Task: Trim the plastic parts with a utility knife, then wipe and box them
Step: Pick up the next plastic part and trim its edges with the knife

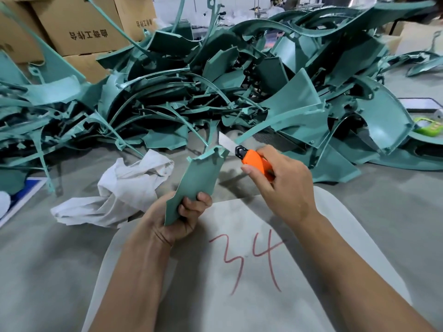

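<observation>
Head view: left hand (184,215) grips the teal curved plastic part (199,180) upright above the counter (371,212); right hand (282,185) clasps the orange utility knife (254,161), blade at its top edge. Best shave lightly, stroking away from the fingers (203,197).

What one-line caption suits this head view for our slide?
Left hand holds a teal plastic part upright while right hand trims its top edge with an orange utility knife.

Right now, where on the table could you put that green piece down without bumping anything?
Bare spots: the pale mat marked 34 between the arms, and grey table right of the right hand. Crowded: the pile of green parts behind and the white cloth left.
</observation>
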